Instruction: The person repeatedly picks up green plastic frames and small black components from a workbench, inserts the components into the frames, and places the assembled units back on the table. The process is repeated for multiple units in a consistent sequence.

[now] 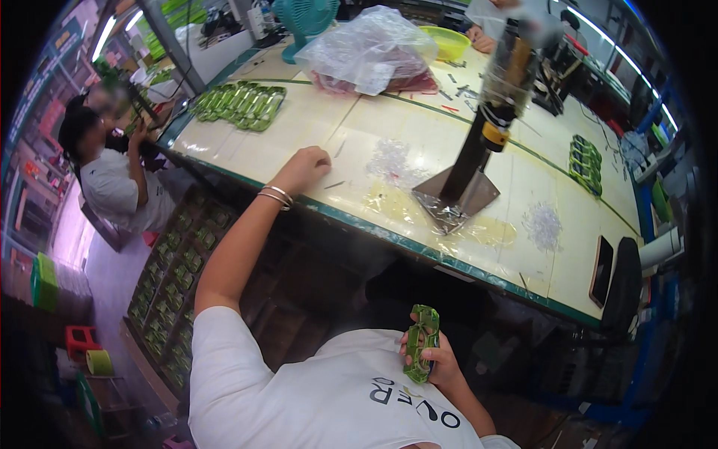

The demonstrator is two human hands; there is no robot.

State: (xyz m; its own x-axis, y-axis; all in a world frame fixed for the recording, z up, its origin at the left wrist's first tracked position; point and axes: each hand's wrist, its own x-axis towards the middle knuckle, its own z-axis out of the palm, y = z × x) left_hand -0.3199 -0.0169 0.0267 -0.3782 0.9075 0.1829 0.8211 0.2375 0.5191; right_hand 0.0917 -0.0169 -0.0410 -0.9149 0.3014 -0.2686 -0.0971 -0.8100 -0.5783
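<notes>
My left hand (pixel 302 170), with bangles at the wrist, rests on the white worktable (pixel 299 127) close to its near edge. Its fingers are curled; whatever they may hold is hidden. A thin grey strip (pixel 340 148) lies just beyond the fingertips, and another strip (pixel 334 185) lies at the table edge nearby. In front of my body, below the table, my right hand (pixel 444 362) is closed around a green plastic casing (pixel 422 344) with rounded openings, held upright. A dark upright press-like stand (pixel 467 161) on a metal base stands on the table between the hands' sides.
Small clear pieces lie in a left pile (pixel 393 159) and a right pile (pixel 541 226). Green casings form a left row (pixel 239 105) and a right row (pixel 585 165). A plastic bag (pixel 366 49), fan (pixel 305 26) and phone (pixel 600 271) are around. A co-worker (pixel 112 176) sits left.
</notes>
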